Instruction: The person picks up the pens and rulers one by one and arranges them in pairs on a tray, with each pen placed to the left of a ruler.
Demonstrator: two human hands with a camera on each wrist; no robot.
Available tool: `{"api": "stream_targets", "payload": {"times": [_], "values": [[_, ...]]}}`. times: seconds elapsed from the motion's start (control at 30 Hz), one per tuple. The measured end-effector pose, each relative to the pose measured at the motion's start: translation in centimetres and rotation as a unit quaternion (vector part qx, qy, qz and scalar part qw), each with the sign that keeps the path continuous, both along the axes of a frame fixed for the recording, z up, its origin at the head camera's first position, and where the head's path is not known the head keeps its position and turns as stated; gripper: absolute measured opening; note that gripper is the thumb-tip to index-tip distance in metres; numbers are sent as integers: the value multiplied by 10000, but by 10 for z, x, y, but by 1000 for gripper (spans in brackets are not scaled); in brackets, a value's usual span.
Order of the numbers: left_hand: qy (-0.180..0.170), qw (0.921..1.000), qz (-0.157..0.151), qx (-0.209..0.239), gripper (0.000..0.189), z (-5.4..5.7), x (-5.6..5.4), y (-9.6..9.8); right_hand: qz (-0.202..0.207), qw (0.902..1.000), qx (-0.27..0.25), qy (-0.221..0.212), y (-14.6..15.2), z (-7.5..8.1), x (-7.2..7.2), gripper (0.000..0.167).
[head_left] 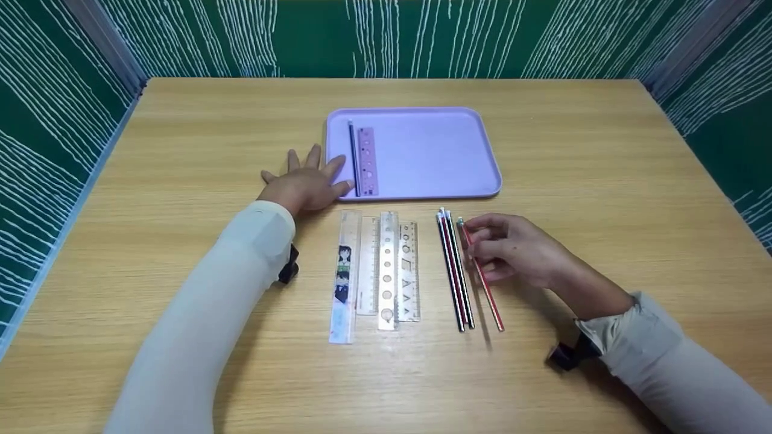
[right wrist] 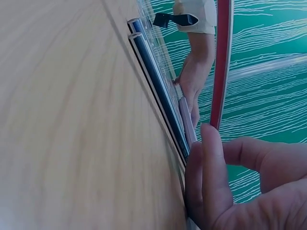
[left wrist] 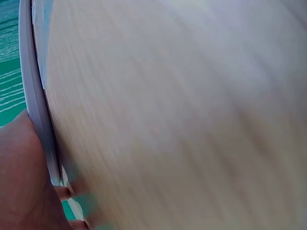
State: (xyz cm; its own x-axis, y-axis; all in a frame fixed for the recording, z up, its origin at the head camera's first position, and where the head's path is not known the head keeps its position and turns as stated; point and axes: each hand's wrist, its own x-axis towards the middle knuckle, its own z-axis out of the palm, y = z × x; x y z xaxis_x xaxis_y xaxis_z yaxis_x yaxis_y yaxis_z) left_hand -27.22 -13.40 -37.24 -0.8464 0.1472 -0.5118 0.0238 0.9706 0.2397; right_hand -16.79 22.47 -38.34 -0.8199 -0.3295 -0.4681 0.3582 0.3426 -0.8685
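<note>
Here's the right hand (head_left: pixel 512 247), over on the right of the worktop (head_left: pixel 603 175), thumb and fingers pinching a red pencil (head_left: pixel 487 289) near its upper end, and it's clear of the surface, its shadow falling alongside! Just beside it, to the left, lies a close bundle of striped pencils (head_left: pixel 451 259), dark ones with red among them, side by side on the wood.

Across to the left hand (head_left: pixel 304 187): spread wide, fingers fanned out, gripping nothing, with thumb and forefinger over the near-left edge of the lilac tray (head_left: pixel 434 150). Inside that tray, tucked along its left side, a dark pencil (head_left: pixel 354 163) lies right next to a pink ruler (head_left: pixel 368 161).

Down in front of the tray, four clear rulers in a row: a ruler with cartoon figures (head_left: pixel 342 277) at the left, a plain-looking ruler (head_left: pixel 367 271), a ruler with round holes (head_left: pixel 388 271), then a ruler with cut-out shapes (head_left: pixel 409 271), nearest the pencils. Behind it all, green walls (head_left: pixel 422 36) streaked with white lines!
</note>
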Motion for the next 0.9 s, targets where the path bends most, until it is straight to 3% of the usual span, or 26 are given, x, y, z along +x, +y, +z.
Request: {"api": "stream_targets", "payload": {"times": [0.27,0.53,0.9], "values": [[54,10000,-13,19,74,-1,0,-1,-24,9999,-71,-137,0,0,0,58],[7,10000,7,-17,75,-1,0,0,-169,9983,-531,-196,-4,-5,3,42],[104,9999,-32,-103,74,-2,1,0,-222,9953,-842,-411,-6,-6,2,42]]}}
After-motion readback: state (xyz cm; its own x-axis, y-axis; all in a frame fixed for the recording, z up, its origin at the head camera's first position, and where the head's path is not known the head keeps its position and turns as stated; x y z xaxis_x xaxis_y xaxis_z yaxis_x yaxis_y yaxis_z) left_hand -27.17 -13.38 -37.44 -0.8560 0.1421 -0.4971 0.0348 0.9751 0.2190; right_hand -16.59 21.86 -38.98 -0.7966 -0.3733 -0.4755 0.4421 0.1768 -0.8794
